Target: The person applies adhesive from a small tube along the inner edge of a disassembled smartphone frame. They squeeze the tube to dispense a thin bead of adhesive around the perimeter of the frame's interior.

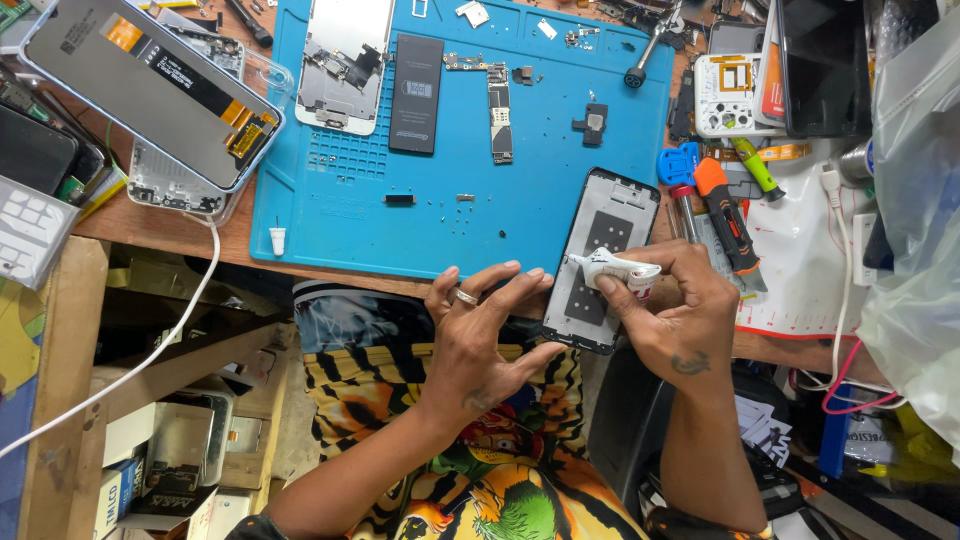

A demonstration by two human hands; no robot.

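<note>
A black phone frame (598, 240) lies tilted on the near right corner of the blue work mat (520, 215), overhanging the desk edge. My right hand (675, 300) grips a small white glue tube (620, 268), its nozzle pointing left over the frame's middle. My left hand (480, 335) has its fingers spread, the thumb and fingertips touching the frame's near left edge. It holds nothing else.
On the mat lie a white phone shell (345, 65), a black battery (415, 92), a logic board (500, 112) and small screws. A large screen panel (150, 85) sits left. Screwdrivers, an orange-handled tool (725, 212), cables and a plastic bag (915, 230) crowd the right.
</note>
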